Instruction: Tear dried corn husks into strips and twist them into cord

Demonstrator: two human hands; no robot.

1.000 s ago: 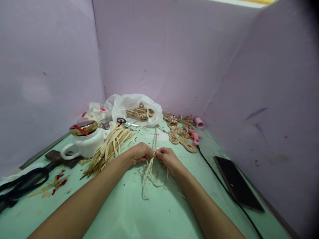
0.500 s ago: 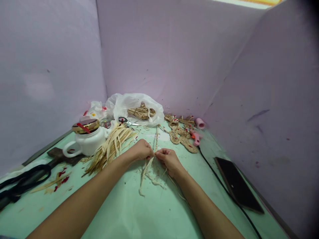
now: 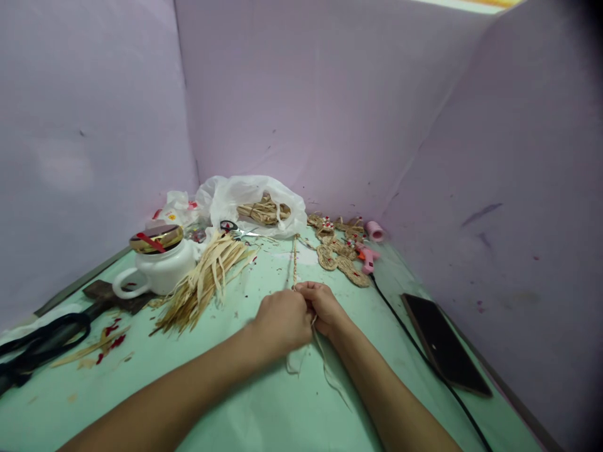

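Observation:
A thin braid of dry raffia [image 3: 295, 260] runs from the far part of the table toward me. At its near end, my right hand [image 3: 325, 309] pinches the braid between thumb and fingers. My left hand [image 3: 285, 321] is curled right beside it, touching or nearly touching the right fingers; its fingertips are turned away and hidden. Loose raffia strands [image 3: 327, 364] hang below both hands onto the table. Left of the hands lies a spread bundle of pale raffia [image 3: 207, 282].
Left are a white mug [image 3: 164, 270] with a gold-rimmed lid and black-handled scissors [image 3: 47, 339]. Behind are a plastic bag [image 3: 226, 201] and small scissors [image 3: 229, 226]. Right are coiled woven pieces [image 3: 348, 270], a pink glue gun [image 3: 367, 257], its cord [image 3: 405, 333] and a phone [image 3: 445, 345].
My left hand has moved right and toward me, rolling over so its back covers the strands. The right hand still pinches the braid's near end. Hanging strands have shifted right.

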